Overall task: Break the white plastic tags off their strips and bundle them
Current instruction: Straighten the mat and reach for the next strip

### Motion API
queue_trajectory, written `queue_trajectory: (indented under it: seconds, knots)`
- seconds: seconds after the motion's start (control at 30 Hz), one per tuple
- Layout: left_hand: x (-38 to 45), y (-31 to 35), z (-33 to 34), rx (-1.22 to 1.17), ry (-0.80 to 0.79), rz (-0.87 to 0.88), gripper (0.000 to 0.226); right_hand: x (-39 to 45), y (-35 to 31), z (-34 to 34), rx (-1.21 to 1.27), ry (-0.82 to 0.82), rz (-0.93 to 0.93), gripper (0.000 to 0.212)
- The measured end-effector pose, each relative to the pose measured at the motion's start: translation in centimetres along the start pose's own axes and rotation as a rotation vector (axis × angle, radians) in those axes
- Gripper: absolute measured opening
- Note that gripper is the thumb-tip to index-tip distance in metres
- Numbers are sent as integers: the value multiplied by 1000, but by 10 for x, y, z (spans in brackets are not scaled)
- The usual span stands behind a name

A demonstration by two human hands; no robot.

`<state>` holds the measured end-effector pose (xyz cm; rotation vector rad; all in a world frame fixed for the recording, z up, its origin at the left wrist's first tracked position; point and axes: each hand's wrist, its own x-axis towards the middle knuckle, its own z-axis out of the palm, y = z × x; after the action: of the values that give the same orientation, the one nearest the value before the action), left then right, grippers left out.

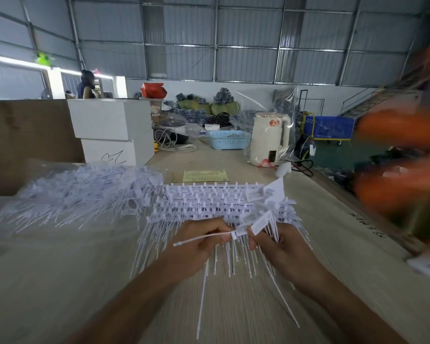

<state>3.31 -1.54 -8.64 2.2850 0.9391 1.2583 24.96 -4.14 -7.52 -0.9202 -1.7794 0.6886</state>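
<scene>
Left hand [204,240]: grip closed on a single tag [209,237], pinched near its head, with the thin tail running out to the left past the knuckles. Right hand [281,242]: grip closed on a small bunch of loose tags [263,219], heads fanned upward above the fingers, tails hanging down through the fist toward the surface [60,281]. The two hands sit just beside each other, the single tag's head almost touching the bunch.

Judgement on the step: one tag appears freshly separated and is being passed across to join the bunch in the right hand. Bundling is under way, not finished.

Just behind the hands lie the stacked strips [204,199], several layers deep, tags attached in rows, tails pointing toward the person. To the left, a large heap of tags [85,192] lies on clear plastic sheeting; whether they are loose or on strips cannot be told.

Progress: early to middle, judging by the quantity on strips.

Next move calls for: seating the single tag head-aligned with the bunch, the right grip loosening only enough to admit it; then the left hand reaching to the nearest strip and snapping off one tag with a bend or twist at its joint.
</scene>
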Motion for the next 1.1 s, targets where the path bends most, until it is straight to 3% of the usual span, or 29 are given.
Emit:
queue_trajectory:
  seconds: [0.27,0.47,0.7,1.0,1.1]
  knots:
    - [0,-3,3,-290,-20,-140,23,1,3,1,-149,18,-79,38]
    - [5,-3,5,-378,16,-131,10,2,3,3,-124,56,59,42]
    - [1,0,0,-349,-147,-141,15,1,4,5,-128,-39,172,36]
    - [4,8,-12,-316,-250,-129,15,3,1,-2,-133,-123,77,28]
    - [5,11,-16,-309,-309,-154,19,5,6,0,-256,-134,39,26]
